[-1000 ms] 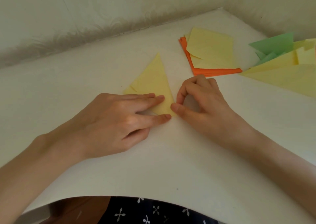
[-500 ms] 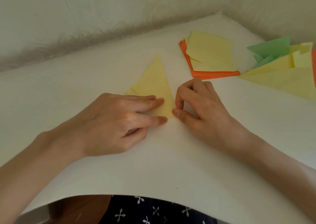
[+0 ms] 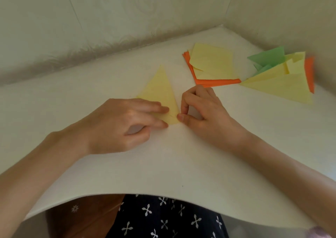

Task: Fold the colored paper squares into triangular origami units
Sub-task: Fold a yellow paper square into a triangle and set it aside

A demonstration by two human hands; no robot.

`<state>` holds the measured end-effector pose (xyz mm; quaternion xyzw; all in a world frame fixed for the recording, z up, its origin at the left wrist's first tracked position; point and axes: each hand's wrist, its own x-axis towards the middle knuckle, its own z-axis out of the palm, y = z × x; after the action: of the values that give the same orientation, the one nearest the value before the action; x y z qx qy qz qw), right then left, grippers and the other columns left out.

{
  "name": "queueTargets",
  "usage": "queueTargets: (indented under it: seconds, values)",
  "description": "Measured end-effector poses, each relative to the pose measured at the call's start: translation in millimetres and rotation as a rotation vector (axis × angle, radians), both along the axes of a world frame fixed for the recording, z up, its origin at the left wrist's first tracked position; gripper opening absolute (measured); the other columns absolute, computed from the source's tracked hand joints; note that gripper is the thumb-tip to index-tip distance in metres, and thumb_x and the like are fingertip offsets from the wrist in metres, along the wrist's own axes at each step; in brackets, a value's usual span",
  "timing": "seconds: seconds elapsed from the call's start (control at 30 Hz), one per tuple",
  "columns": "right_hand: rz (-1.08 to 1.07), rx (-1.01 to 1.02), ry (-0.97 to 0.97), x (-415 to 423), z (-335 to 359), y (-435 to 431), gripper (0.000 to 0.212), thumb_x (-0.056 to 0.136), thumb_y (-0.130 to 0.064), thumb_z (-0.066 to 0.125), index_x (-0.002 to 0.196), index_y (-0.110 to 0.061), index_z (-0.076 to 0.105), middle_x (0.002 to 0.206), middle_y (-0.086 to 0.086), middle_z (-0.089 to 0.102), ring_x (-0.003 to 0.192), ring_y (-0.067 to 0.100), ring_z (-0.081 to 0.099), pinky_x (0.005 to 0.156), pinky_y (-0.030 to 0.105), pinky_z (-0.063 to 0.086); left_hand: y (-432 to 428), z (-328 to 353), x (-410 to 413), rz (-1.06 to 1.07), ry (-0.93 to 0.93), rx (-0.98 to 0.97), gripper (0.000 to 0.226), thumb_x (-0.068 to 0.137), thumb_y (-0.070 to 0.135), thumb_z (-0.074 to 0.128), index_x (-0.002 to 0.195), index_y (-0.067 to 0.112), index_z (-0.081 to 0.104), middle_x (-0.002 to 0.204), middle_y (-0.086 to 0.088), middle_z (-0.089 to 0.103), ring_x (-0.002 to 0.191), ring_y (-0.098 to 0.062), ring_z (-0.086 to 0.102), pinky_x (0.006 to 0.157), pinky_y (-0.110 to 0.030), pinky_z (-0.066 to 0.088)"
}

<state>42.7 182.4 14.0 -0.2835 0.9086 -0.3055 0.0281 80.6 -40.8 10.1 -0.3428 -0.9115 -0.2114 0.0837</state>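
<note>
A yellow paper [image 3: 160, 90] folded into a narrow triangle lies flat on the white table [image 3: 163, 168], its tip pointing away from me. My left hand [image 3: 127, 123] rests on its near part, pressing it down with straight fingers. My right hand [image 3: 205, 114] has curled fingers, and its thumb and index finger pinch the paper's near right corner. The left fingers hide the triangle's near left portion.
A stack of unfolded squares [image 3: 212, 63], yellow on top of orange, lies at the back right. Further right sits a pile of folded triangles [image 3: 283, 85] in yellow, green and orange. Walls close off the table at the back and right.
My right index finger has come down toward the thumb at the paper's near right corner. My left hand keeps pressing in the same spot. The view has shifted slightly.
</note>
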Motion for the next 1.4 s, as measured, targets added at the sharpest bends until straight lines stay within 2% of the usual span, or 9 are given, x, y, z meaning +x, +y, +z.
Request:
queueTargets:
  seconds: [0.13, 0.2, 0.33, 0.53, 0.77, 0.9, 1.0, 1.17, 1.4]
  values:
    - [0.026, -0.019, -0.006, -1.8, -0.6, 2.0, 0.021, 0.084, -0.017, 0.067, 0.077, -0.023, 0.048, 0.088, -0.015, 0.04, 0.096, 0.013, 0.037, 0.085, 0.026, 0.032, -7.0, -8.3, -14.8, 0.11, -0.078, 0.173, 0.04, 0.082, 0.045, 0.05, 0.116, 0.029, 0.065, 0.131, 0.014, 0.052, 0.125, -0.003, 0.044, 0.102, -0.022, 0.038]
    - [0.055, -0.079, -0.019, -3.3, 0.2, 6.7, 0.015, 0.085, -0.02, 0.065, 0.079, -0.019, 0.051, 0.09, -0.011, 0.048, 0.094, 0.012, 0.04, 0.083, 0.018, 0.032, -10.7, -8.1, -20.0, 0.136, -0.197, 0.218, 0.048, 0.077, 0.056, 0.051, 0.117, 0.032, 0.062, 0.13, 0.017, 0.05, 0.122, 0.0, 0.043, 0.097, -0.012, 0.039]
    - [0.181, -0.194, -0.003, -8.0, 7.9, 23.0, 0.013, 0.086, -0.024, 0.061, 0.093, -0.014, 0.057, 0.097, 0.0, 0.057, 0.095, 0.01, 0.05, 0.085, 0.013, 0.035, -10.1, -11.1, -22.1, 0.181, -0.145, 0.17, 0.058, 0.076, 0.071, 0.046, 0.107, 0.029, 0.071, 0.12, 0.017, 0.057, 0.108, -0.001, 0.048, 0.086, -0.02, 0.045]
    - [0.262, -0.004, 0.293, -10.4, -3.3, 17.8, 0.031, 0.083, -0.04, 0.06, 0.094, -0.011, 0.065, 0.096, 0.002, 0.059, 0.09, 0.028, 0.053, 0.081, 0.037, 0.042, 0.8, -8.9, -16.3, 0.259, 0.026, 0.141, 0.045, 0.084, 0.056, 0.045, 0.09, 0.021, 0.071, 0.112, 0.008, 0.068, 0.103, -0.004, 0.051, 0.081, -0.031, 0.051]
    - [0.207, 0.055, 0.511, -7.3, -7.6, 18.1, 0.022, 0.088, -0.029, 0.059, 0.084, -0.01, 0.068, 0.087, 0.004, 0.061, 0.078, 0.026, 0.053, 0.069, 0.039, 0.045, -7.0, -10.0, -18.6, 0.189, 0.018, 0.102, 0.045, 0.079, 0.061, 0.048, 0.093, 0.023, 0.068, 0.116, 0.009, 0.066, 0.103, -0.003, 0.052, 0.078, -0.025, 0.049]
    - [0.225, 0.063, 0.573, -4.5, -9.2, 16.3, 0.018, 0.09, -0.02, 0.058, 0.083, -0.008, 0.068, 0.084, 0.005, 0.06, 0.077, 0.026, 0.053, 0.065, 0.038, 0.045, -19.0, -5.6, -22.1, 0.149, -0.148, 0.117, 0.037, 0.073, 0.068, 0.046, 0.093, 0.037, 0.053, 0.122, 0.031, 0.049, 0.109, 0.004, 0.051, 0.09, -0.025, 0.043]
    - [0.24, 0.04, 0.554, -4.2, -9.6, 15.8, 0.018, 0.09, -0.019, 0.057, 0.083, -0.008, 0.068, 0.084, 0.005, 0.06, 0.076, 0.026, 0.052, 0.066, 0.037, 0.045, -20.8, -3.3, -22.9, 0.153, -0.178, 0.103, 0.033, 0.076, 0.065, 0.045, 0.091, 0.037, 0.051, 0.119, 0.041, 0.041, 0.112, 0.008, 0.05, 0.094, -0.028, 0.044]
    - [0.234, 0.024, 0.474, -5.2, -9.6, 14.9, 0.018, 0.088, -0.021, 0.057, 0.079, -0.007, 0.067, 0.082, 0.004, 0.06, 0.076, 0.025, 0.051, 0.071, 0.034, 0.043, -21.4, -0.9, -24.3, 0.164, -0.216, 0.18, 0.035, 0.078, 0.06, 0.047, 0.083, 0.028, 0.059, 0.114, 0.04, 0.048, 0.108, 0.006, 0.055, 0.092, -0.019, 0.041]
    - [-0.008, -0.013, 0.011, 2.1, 1.4, 8.0, 0.017, 0.086, -0.021, 0.064, 0.075, -0.028, 0.053, 0.085, -0.01, 0.051, 0.088, 0.011, 0.038, 0.076, 0.006, 0.03, -17.0, 0.1, -24.7, 0.229, -0.311, 0.299, 0.02, 0.08, 0.048, 0.063, 0.08, 0.029, 0.059, 0.11, 0.029, 0.061, 0.103, 0.009, 0.059, 0.096, -0.019, 0.043]
